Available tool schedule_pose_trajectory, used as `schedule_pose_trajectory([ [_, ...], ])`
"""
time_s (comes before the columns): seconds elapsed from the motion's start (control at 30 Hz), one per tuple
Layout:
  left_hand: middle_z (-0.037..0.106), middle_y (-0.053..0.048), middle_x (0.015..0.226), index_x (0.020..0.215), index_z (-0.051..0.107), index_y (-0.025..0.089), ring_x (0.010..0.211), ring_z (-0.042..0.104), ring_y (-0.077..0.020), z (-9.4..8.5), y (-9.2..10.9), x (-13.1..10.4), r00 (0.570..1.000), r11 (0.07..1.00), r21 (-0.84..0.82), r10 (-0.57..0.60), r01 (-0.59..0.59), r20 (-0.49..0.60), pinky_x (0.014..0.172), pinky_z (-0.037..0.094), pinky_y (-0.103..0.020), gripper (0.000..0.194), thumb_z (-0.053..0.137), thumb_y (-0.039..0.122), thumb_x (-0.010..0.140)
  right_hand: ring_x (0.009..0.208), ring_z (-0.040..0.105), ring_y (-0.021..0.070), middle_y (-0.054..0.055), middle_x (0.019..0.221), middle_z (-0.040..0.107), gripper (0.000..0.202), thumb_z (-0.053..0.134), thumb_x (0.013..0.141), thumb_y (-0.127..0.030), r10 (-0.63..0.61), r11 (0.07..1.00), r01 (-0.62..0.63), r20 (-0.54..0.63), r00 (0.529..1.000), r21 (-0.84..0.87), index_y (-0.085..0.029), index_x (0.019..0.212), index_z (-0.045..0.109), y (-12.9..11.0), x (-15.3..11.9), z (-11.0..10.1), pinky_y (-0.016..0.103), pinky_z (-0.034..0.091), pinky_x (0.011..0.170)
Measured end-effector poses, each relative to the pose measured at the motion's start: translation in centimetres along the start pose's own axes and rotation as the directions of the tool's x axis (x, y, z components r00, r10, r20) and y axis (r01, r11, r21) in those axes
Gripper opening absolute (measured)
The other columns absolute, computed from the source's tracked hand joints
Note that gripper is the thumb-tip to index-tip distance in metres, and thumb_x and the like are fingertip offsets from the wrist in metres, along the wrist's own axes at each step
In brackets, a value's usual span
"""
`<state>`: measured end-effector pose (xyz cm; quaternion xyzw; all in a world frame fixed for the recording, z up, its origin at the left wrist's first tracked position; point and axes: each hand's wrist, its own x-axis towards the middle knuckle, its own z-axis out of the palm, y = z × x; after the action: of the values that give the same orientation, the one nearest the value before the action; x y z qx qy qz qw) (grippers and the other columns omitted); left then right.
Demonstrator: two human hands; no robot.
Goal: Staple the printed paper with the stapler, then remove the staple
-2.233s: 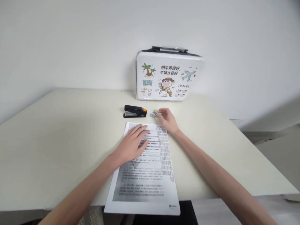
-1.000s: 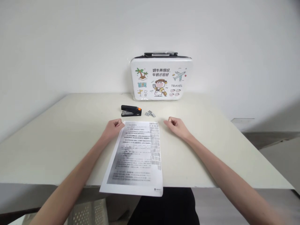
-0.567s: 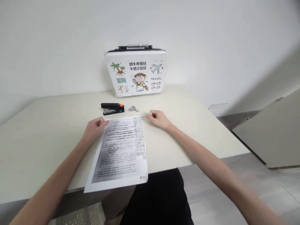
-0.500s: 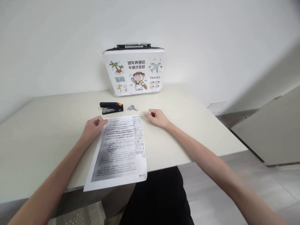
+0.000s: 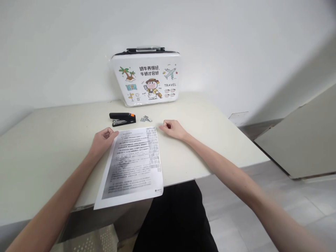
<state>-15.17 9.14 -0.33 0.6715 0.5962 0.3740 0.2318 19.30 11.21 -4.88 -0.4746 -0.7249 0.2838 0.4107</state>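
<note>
A printed sheet of paper (image 5: 131, 164) lies on the white table, its lower end reaching past the front edge. By its upper left corner rests my left hand (image 5: 104, 140), curled into a loose fist, the thumb touching the sheet's margin. My right hand (image 5: 173, 129) is also a closed fist, resting on the table just off the paper's upper right corner, and nothing shows in it. Beyond the sheet lies a black stapler (image 5: 122, 119) with an orange tab. Several small strips of staples (image 5: 146, 119) sit to its right.
A white case (image 5: 147, 82) with cartoon prints and a black handle stands against the wall at the back of the table (image 5: 65, 129). Under the table is a beige perforated box (image 5: 97, 239). A pale panel (image 5: 296, 140) stands on the floor at right.
The whole view has shifted a little, so everything appears slightly higher and further left. Both fists, the paper, the stapler and the staples keep their places on the table.
</note>
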Motion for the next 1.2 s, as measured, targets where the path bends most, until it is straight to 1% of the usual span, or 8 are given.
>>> schedule_pose_trajectory([
  [0.27, 0.044, 0.006, 0.062, 0.073, 0.042, 0.024, 0.056, 0.039, -0.0122, 0.2, -0.6, 0.6, 0.996, 0.999, 0.002, 0.042, -0.042, -0.080, 0.057, 0.033, -0.026, 0.033, 0.065, 0.045, 0.084, 0.060, 0.035, 0.0118, -0.006, 0.059, 0.040, 0.040, 0.058, 0.086, -0.052, -0.021, 1.000, 0.021, 0.015, 1.000, 0.009, -0.024, 0.064, 0.038, -0.1, 0.0, 0.2, 0.028, 0.029, 0.062],
  [0.43, 0.057, 0.000, 0.076, 0.085, 0.051, 0.024, 0.070, 0.055, -0.0186, 0.6, -0.5, 2.8, 0.952, 0.941, 0.295, 0.233, -0.168, -0.199, 0.072, 0.046, -0.031, 0.020, 0.060, 0.041, 0.092, 0.060, 0.035, 0.0119, -0.006, 0.059, 0.039, 0.040, 0.059, 0.086, -0.051, -0.016, 1.000, 0.016, 0.014, 1.000, 0.013, -0.024, 0.064, 0.039, 0.0, -0.1, 0.5, 0.028, 0.030, 0.061],
  [0.57, 0.062, -0.018, 0.121, 0.115, 0.061, 0.018, 0.117, 0.055, -0.0372, 0.7, -0.5, 6.1, 0.890, 0.738, 0.576, 0.455, -0.351, -0.040, 0.105, 0.042, -0.051, 0.034, 0.063, 0.044, 0.093, 0.060, 0.035, 0.0117, -0.007, 0.059, 0.039, 0.039, 0.059, 0.087, -0.048, -0.007, 1.000, 0.007, 0.019, 1.000, 0.016, -0.024, 0.065, 0.038, 0.1, -0.2, 0.6, 0.028, 0.029, 0.060],
  [0.67, 0.056, -0.024, 0.143, 0.135, 0.058, 0.015, 0.133, 0.046, -0.0454, 0.8, -0.6, 8.8, 0.900, 0.635, 0.670, 0.419, -0.383, 0.117, 0.111, 0.034, -0.058, 0.053, 0.063, 0.048, 0.093, 0.060, 0.035, 0.0118, -0.007, 0.059, 0.039, 0.038, 0.059, 0.086, -0.047, -0.006, 1.000, 0.005, 0.023, 1.000, 0.014, -0.024, 0.065, 0.038, 0.1, -0.1, 0.7, 0.028, 0.029, 0.061],
  [0.73, 0.062, -0.022, 0.139, 0.134, 0.060, 0.015, 0.133, 0.049, -0.0454, 0.6, -0.5, 10.4, 0.912, 0.589, 0.703, 0.340, -0.398, 0.231, 0.110, 0.035, -0.057, 0.053, 0.060, 0.051, 0.095, 0.060, 0.035, 0.0118, -0.007, 0.059, 0.040, 0.037, 0.060, 0.086, -0.046, -0.004, 1.000, 0.003, 0.028, 1.000, 0.015, -0.024, 0.064, 0.038, 0.0, -0.1, 0.8, 0.028, 0.029, 0.061],
  [0.87, 0.076, -0.016, 0.114, 0.117, 0.068, 0.019, 0.104, 0.068, -0.0383, 0.0, -0.1, 12.3, 0.920, 0.585, 0.718, 0.150, -0.378, 0.362, 0.093, 0.045, -0.045, 0.047, 0.056, 0.058, 0.095, 0.059, 0.035, 0.0116, -0.007, 0.058, 0.041, 0.037, 0.060, 0.085, -0.047, -0.002, 1.000, 0.001, 0.036, 0.999, 0.029, -0.024, 0.063, 0.039, -0.2, 0.1, 0.9, 0.028, 0.030, 0.060],
  [1.03, 0.078, -0.011, 0.113, 0.116, 0.069, 0.023, 0.100, 0.071, -0.0341, -0.4, 1.1, 11.3, 0.957, 0.674, 0.680, 0.219, -0.289, 0.191, 0.076, 0.046, -0.035, 0.045, 0.062, 0.061, 0.093, 0.060, 0.037, 0.0118, -0.007, 0.058, 0.042, 0.040, 0.061, 0.084, -0.049, 0.010, 0.997, -0.011, 0.019, 1.000, 0.075, -0.024, 0.062, 0.040, -0.1, 0.4, 0.8, 0.028, 0.031, 0.061],
  [1.2, 0.079, -0.008, 0.110, 0.113, 0.071, 0.024, 0.099, 0.073, -0.0304, 1.2, 6.0, 7.9, 0.900, 0.739, 0.537, 0.424, -0.407, 0.098, 0.083, 0.049, -0.035, 0.046, 0.070, 0.063, 0.090, 0.059, 0.042, 0.0130, -0.006, 0.057, 0.047, 0.041, 0.061, 0.083, -0.056, 0.099, 0.984, -0.086, -0.074, 0.992, 0.158, -0.025, 0.064, 0.041, 1.0, 1.0, -0.2, 0.028, 0.034, 0.061],
])
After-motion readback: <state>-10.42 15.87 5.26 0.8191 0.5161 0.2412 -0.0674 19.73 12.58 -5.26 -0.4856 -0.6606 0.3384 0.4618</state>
